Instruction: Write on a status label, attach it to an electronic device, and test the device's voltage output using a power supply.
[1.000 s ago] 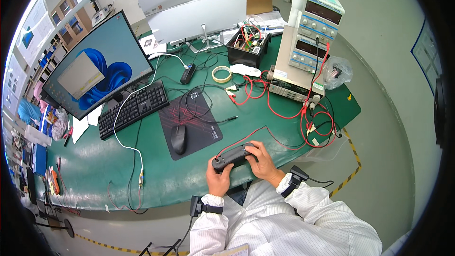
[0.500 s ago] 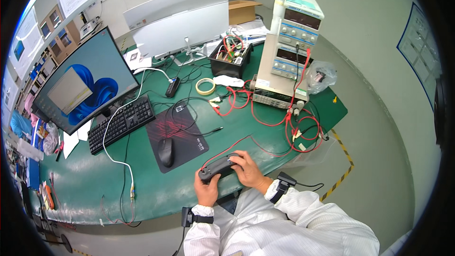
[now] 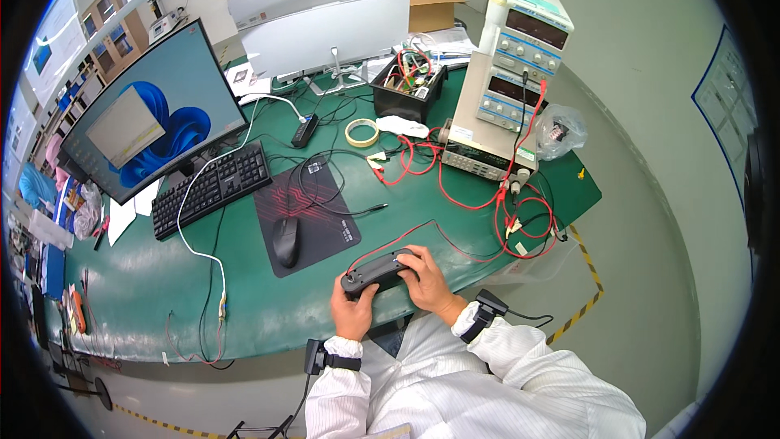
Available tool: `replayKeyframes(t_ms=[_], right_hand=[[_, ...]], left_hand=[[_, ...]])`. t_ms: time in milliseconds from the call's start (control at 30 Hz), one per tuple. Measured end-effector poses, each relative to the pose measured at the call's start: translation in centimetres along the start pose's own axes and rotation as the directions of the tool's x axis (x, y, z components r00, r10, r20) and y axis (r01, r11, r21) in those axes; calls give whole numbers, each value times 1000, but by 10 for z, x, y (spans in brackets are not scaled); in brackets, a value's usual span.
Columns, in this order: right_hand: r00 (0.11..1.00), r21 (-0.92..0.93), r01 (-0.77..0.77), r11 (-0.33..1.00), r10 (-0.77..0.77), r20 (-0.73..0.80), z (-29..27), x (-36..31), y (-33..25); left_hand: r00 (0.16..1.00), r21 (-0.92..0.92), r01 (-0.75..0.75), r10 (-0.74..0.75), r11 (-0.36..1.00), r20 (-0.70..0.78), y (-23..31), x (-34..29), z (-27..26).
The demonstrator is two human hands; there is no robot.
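Both hands grip a black oblong device (image 3: 379,271) with rounded ends and small screw-like spots, held just above the table's near edge. My left hand (image 3: 352,309) clasps its left end, thumb along the near side. Around the right end curls my right hand (image 3: 429,280), its fingertips pressing on the upper face. A thin red wire (image 3: 396,240) leads from the device's left end across the table toward the tangled leads (image 3: 520,223). The device's underside is hidden.
Beyond the device lie a mouse (image 3: 285,241) on a dark mouse pad (image 3: 329,232), a keyboard (image 3: 213,192) and a monitor (image 3: 154,114). Tape (image 3: 361,132), a black parts box (image 3: 404,102) and stacked power supplies (image 3: 520,57) stand farther back. A white cable (image 3: 195,236) crosses at left.
The whole view has shifted slightly, with the table things appearing a little differently placed. Both hands keep their hold on the black device, with only small finger shifts.
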State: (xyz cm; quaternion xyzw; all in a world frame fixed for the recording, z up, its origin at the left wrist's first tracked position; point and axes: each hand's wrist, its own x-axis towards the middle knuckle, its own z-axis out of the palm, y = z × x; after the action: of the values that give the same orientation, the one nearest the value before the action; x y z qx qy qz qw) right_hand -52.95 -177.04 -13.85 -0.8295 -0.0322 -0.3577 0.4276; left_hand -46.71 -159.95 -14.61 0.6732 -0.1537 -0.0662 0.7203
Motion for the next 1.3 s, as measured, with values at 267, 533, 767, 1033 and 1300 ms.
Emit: replayKeyframes(t_ms=[267, 533, 767, 1033, 1300], right_hand=[[1000, 17, -11, 1000, 11, 7, -2, -2, 0], [999, 36, -27, 999, 26, 26, -1, -1, -3], [999, 24, -29, 999, 29, 22, -1, -2, -2], [1000, 16, -19, 1000, 18, 23, -1, -1, -2], [1000, 18, -11, 1000, 10, 17, -1, 0, -3]], left_hand=[[1000, 2, -19, 19, 1000, 6, 0, -1, 2], [1000, -40, -12, 12, 999, 8, -3, -1, 0], [999, 8, -35, 35, 999, 8, -4, 0, -1], [1000, -12, -30, 31, 999, 7, -2, 0, 0], [1000, -3, -29, 29, 1000, 5, -3, 0, 0]])
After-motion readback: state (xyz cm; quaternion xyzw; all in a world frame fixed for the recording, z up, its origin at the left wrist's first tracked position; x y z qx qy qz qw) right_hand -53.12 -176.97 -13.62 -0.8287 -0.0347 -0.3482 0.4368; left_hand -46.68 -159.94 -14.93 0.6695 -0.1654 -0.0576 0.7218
